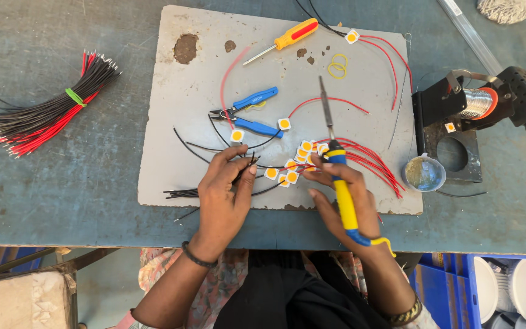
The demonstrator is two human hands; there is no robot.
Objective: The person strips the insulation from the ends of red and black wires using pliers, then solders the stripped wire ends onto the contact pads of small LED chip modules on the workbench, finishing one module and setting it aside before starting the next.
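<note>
My right hand (343, 198) grips a soldering iron (341, 183) with a blue and yellow handle, its metal tip pointing away over the grey board (184, 140). My left hand (225, 192) pinches the ends of thin black wires (181, 193) that lie on the board's near edge. Between the hands lie several small white squares with yellow centres (292, 176), some joined to red wires (375, 161). More of these squares sit near the blue-handled cutters (251, 113).
A bundle of red and black wires (44, 116) tied with a green band lies at the left. A yellow-red screwdriver (284, 39) rests at the board's far edge. A solder spool on a black stand (473, 103) and a small round tin (424, 173) are at the right.
</note>
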